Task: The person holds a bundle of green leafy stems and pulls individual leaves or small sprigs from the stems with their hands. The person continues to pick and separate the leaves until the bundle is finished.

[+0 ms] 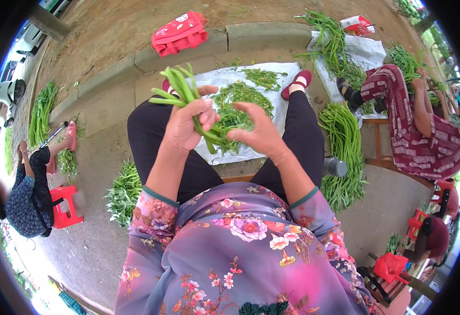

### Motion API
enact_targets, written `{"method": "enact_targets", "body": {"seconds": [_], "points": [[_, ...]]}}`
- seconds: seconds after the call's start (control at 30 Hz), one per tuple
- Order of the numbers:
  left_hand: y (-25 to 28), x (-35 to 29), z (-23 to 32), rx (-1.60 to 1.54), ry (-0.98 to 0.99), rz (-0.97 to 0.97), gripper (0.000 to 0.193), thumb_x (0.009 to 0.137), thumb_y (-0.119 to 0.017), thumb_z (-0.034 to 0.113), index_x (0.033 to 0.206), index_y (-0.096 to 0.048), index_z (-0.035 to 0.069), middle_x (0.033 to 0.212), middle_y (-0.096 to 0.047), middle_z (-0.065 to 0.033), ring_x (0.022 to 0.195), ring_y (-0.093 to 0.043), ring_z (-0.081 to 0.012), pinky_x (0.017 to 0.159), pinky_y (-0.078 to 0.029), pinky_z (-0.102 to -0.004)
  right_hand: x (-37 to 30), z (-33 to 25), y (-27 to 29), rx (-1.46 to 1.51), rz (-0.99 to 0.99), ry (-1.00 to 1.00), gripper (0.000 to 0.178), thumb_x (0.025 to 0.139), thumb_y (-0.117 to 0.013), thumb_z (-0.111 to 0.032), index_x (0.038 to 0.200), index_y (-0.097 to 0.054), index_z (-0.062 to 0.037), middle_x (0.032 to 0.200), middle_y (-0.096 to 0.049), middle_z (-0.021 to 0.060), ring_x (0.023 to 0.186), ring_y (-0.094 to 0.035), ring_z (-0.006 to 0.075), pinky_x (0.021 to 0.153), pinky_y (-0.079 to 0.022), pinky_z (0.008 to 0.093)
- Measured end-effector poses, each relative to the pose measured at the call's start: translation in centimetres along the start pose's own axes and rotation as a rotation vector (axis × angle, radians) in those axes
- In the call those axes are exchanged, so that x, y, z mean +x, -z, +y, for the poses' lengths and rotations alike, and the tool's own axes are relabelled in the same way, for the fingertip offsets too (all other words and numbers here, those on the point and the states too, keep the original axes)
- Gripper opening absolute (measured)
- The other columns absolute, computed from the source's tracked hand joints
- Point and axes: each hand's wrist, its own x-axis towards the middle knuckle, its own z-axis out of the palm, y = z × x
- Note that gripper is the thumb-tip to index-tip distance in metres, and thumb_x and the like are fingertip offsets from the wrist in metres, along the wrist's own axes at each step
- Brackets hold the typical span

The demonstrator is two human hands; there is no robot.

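Note:
A bunch of long green vegetable stalks (178,83) is gripped in my left hand (188,126), fingers wrapped round it. The stalks point up and left, and their lower ends hang out beneath the hand. My right hand (261,134) is just to the right with its thumb and fingers apart, close to the bunch's lower end; nothing shows in it. Below both hands, torn green leaves (245,100) lie heaped on a white sheet (289,79) between my legs.
A pile of long stalks (341,136) lies at my right beside a grey cylindrical container (335,167). Leafy greens (122,191) lie at my left. A red bag (180,34) rests by the curb (269,37). People sit on both sides, one (424,126) near more greens.

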Motion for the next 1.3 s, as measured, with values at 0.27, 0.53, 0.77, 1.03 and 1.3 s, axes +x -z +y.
{"method": "enact_targets", "body": {"seconds": [0.27,0.53,0.77,1.03,1.3], "points": [[-1.1,1.3,-3.9,0.094,0.003,0.029,0.029,0.082,-0.065,0.018,0.102,-0.051,0.002,0.078,-0.058,-0.0074,0.073,-0.057,-0.0165,0.075,-0.047,-0.0304,-1.3,0.8,-6.7,0.301,0.119,-0.134,0.030,0.077,-0.064,-0.011,0.102,-0.050,-0.0007,0.087,-0.061,0.0072,0.080,-0.059,0.0190,0.071,-0.047,0.0312],[-0.6,-0.1,-5.2,0.366,0.011,0.071,0.038,0.082,-0.066,0.017,0.110,-0.050,-0.003,0.082,-0.060,-0.0082,0.075,-0.059,-0.0154,0.071,-0.048,-0.0279,-2.4,-2.8,-7.4,-0.020,0.250,-0.229,0.045,0.080,-0.060,-0.015,0.114,-0.039,0.0042,0.089,-0.059,0.0287,0.085,-0.055,0.0473,0.071,-0.045,0.0480],[-0.5,-0.2,-3.9,0.235,-0.027,0.116,0.026,0.081,-0.064,0.009,0.102,-0.054,-0.003,0.079,-0.060,-0.0072,0.070,-0.059,-0.0152,0.068,-0.049,-0.0279,-1.7,-3.2,-7.7,-0.091,0.218,-0.146,0.056,0.080,-0.060,-0.016,0.121,-0.028,0.0052,0.087,-0.059,0.0283,0.082,-0.056,0.0476,0.068,-0.045,0.0497],[3.9,-0.1,-2.8,0.293,-0.009,0.098,0.020,0.085,-0.061,0.018,0.089,-0.056,-0.001,0.054,-0.046,0.0010,0.045,-0.040,-0.0078,0.056,-0.040,-0.0251,-2.8,0.1,-6.1,-0.228,-0.020,0.056,0.044,0.075,-0.065,-0.013,0.113,-0.048,0.0017,0.101,-0.055,0.0202,0.099,-0.053,0.0353,0.085,-0.043,0.0396],[4.7,-0.5,-1.5,0.339,0.141,-0.002,0.022,0.081,-0.063,0.018,0.082,-0.059,-0.004,0.048,-0.046,0.0005,0.044,-0.042,-0.0082,0.055,-0.041,-0.0239,0.8,-1.6,-1.1,0.001,0.304,-0.155,0.009,0.082,-0.058,-0.008,0.085,-0.063,-0.0007,0.077,-0.059,0.0093,0.065,-0.056,0.0164,0.060,-0.044,0.0270]]}}
